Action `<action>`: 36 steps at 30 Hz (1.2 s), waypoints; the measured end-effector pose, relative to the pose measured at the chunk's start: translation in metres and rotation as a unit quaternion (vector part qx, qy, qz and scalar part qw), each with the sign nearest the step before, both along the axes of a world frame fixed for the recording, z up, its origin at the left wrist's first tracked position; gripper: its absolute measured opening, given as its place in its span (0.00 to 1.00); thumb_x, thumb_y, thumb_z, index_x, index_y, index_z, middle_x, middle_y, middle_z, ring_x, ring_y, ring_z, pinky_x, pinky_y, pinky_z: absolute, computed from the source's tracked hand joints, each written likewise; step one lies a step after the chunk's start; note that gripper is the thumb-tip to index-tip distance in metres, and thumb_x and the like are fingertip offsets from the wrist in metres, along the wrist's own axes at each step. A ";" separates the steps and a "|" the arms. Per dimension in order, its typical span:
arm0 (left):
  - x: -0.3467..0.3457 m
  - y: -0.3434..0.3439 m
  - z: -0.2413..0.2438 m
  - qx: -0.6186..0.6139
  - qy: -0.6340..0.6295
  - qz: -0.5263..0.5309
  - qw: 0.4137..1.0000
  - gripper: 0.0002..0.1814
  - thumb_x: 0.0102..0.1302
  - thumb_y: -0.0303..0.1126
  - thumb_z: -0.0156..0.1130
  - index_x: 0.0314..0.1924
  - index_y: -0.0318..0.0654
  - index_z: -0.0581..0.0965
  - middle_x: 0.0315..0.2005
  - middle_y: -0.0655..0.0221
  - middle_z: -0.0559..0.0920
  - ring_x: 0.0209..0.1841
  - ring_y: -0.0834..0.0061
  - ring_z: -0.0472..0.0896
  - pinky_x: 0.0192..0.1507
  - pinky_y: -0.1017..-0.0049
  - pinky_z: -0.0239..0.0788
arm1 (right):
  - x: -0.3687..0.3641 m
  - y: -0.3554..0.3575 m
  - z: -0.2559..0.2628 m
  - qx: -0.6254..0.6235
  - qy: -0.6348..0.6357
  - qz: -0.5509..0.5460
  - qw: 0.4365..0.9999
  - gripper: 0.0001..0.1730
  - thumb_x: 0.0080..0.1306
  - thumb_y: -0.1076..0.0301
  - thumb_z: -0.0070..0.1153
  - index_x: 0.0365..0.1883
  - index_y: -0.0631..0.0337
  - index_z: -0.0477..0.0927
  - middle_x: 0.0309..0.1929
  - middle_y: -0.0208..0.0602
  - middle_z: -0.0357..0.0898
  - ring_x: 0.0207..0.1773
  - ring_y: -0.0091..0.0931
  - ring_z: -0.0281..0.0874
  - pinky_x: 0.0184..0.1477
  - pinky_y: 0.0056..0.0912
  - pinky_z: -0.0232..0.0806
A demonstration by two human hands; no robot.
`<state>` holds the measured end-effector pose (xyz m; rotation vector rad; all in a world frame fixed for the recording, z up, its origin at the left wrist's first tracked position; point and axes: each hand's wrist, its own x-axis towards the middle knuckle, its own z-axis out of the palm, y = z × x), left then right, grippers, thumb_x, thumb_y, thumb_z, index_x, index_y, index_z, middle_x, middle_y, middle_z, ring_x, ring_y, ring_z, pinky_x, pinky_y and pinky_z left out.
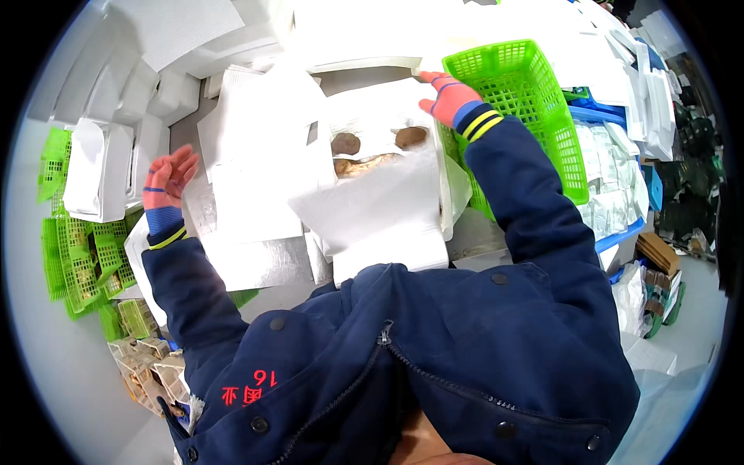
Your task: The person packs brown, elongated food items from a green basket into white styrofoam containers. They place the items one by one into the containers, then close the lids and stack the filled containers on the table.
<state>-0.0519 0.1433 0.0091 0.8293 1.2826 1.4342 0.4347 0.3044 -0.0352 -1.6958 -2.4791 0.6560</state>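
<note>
In front of me stands a white foam box [444, 192] lined with white paper. Two brown round items, likely mushroom caps [411, 138], show inside it, with paler golden-brown pieces [365, 166] below them. A white paper sheet [372, 200] covers the near part of the contents. My right hand [452, 100], apparently in a thin pink glove with blue bands, is at the box's far right corner beside a green basket; fingers and thumb are apart, and contact with the rim is unclear. My left hand [170, 177], gloved alike, hovers left of a stack of white sheets [256, 192], loosely curled with nothing visible in it.
The green plastic basket [523, 87] stands right of the box. Beyond it, a blue crate [622, 232] holds white packets [604, 157]. White foam boxes [99, 168] are stacked at left, above green baskets [81, 256]. A metal tabletop [267, 261] shows under the sheets.
</note>
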 end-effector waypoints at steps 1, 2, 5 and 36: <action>-0.032 0.000 -0.032 -0.091 0.113 0.102 0.984 0.10 0.67 0.32 0.51 0.46 0.37 0.72 0.51 0.56 0.76 0.51 0.62 0.76 0.53 0.70 0.68 | -0.001 0.006 -0.026 0.025 0.021 0.029 0.999 0.38 0.59 0.49 0.52 0.65 0.55 0.60 0.65 0.47 0.60 0.65 0.40 0.61 0.65 0.35 0.55; -0.025 0.002 -0.046 -0.058 0.170 0.079 0.981 0.14 0.66 0.32 0.54 0.50 0.36 0.71 0.51 0.57 0.77 0.51 0.65 0.76 0.54 0.71 0.67 | -0.006 0.013 -0.041 0.025 -0.018 0.014 0.999 0.39 0.58 0.49 0.52 0.65 0.55 0.60 0.66 0.47 0.59 0.65 0.40 0.61 0.65 0.35 0.55; 0.059 0.018 -0.053 0.063 0.288 -0.061 0.954 0.28 0.62 0.31 0.60 0.61 0.39 0.65 0.51 0.60 0.76 0.54 0.70 0.73 0.56 0.72 0.64 | -0.014 0.038 -0.079 -0.017 -0.056 -0.033 0.998 0.39 0.57 0.48 0.53 0.65 0.55 0.62 0.66 0.45 0.59 0.65 0.40 0.61 0.64 0.36 0.57; 0.254 0.112 -0.095 0.234 0.659 -0.097 0.708 0.16 0.52 0.38 0.61 0.42 0.43 0.76 0.33 0.62 0.80 0.39 0.61 0.77 0.43 0.65 0.67 | -0.051 -0.013 -0.093 0.056 0.056 0.105 0.991 0.12 0.57 0.63 0.47 0.38 0.50 0.79 0.38 0.39 0.79 0.41 0.40 0.76 0.44 0.42 0.69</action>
